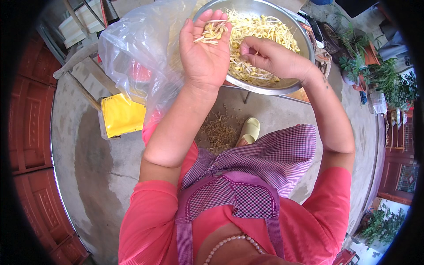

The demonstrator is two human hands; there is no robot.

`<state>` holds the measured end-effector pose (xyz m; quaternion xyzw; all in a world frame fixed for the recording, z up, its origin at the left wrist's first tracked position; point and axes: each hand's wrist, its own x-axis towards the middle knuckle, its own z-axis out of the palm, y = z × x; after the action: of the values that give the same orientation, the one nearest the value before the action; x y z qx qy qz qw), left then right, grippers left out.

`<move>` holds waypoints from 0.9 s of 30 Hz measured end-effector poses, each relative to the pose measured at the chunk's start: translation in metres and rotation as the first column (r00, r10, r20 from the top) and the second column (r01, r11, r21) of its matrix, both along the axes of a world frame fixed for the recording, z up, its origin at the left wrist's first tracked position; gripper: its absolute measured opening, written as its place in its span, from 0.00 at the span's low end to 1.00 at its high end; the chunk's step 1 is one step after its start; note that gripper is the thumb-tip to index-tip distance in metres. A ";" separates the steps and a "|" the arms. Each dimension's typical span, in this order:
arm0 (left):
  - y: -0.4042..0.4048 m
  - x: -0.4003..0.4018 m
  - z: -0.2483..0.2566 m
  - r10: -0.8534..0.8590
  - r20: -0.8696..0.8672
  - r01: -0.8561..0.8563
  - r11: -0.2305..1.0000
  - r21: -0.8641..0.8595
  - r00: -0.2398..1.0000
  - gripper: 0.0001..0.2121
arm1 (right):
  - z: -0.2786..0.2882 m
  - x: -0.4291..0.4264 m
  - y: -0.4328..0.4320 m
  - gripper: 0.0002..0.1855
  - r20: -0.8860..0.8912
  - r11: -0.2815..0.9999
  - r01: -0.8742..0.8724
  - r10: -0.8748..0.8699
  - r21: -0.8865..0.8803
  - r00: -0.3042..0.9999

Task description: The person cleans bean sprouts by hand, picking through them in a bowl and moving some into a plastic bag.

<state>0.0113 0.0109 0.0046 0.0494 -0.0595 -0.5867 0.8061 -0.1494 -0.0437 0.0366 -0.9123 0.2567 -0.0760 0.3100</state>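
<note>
My left hand (pixel 207 49) is turned palm up beside the bowl's left rim, with a small bunch of bean sprouts (pixel 213 32) lying on its palm and fingers. A wide stainless steel bowl (pixel 306 49) holds a heap of yellow-headed bean sprouts (pixel 265 28). Over the heap is my right hand (pixel 265 56), its fingers curled and thumb near the index finger; whether a sprout is between them cannot be told. A large clear plastic bag (pixel 139 43) lies left of my left hand, its contents partly hidden.
A wooden chair frame (pixel 78 59) and a yellow-covered seat or box (pixel 123 116) stand at the left. Plant scraps (pixel 218 132) litter the concrete floor below the bowl, near a foot in a pale green slipper (pixel 250 130). Potted plants (pixel 357 63) line the right side.
</note>
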 end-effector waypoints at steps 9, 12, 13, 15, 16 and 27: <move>0.000 0.001 0.000 -0.015 0.046 0.015 1.000 -0.001 0.999 0.17 | -0.007 0.012 0.001 0.06 -0.006 0.961 -0.145 0.147 -0.236 0.989; 0.000 0.002 -0.001 -0.024 0.070 0.024 1.000 -0.006 0.997 0.16 | -0.009 0.025 0.010 0.08 -0.143 0.934 -0.098 0.051 -0.345 0.988; 0.000 0.002 -0.001 -0.024 0.071 0.025 1.000 -0.009 0.997 0.16 | -0.011 0.028 0.011 0.08 -0.175 0.921 -0.084 0.017 -0.379 0.984; 0.000 0.002 0.000 -0.034 0.059 0.034 0.999 -0.004 0.998 0.16 | -0.012 0.029 0.009 0.07 -0.185 0.918 -0.083 0.011 -0.388 0.983; 0.000 0.002 0.001 -0.038 0.052 0.038 0.999 -0.001 0.998 0.16 | -0.013 0.030 0.008 0.06 -0.191 0.916 -0.083 0.008 -0.392 0.982; 0.000 0.002 -0.001 -0.016 -0.001 0.016 1.000 -0.013 1.000 0.18 | 0.005 0.010 -0.007 0.06 -0.091 0.965 -0.110 0.091 -0.238 0.992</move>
<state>0.0129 0.0110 0.0039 0.0433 -0.0633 -0.5927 0.8017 -0.1397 -0.0505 0.0414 -0.9574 0.2108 -0.0548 0.1894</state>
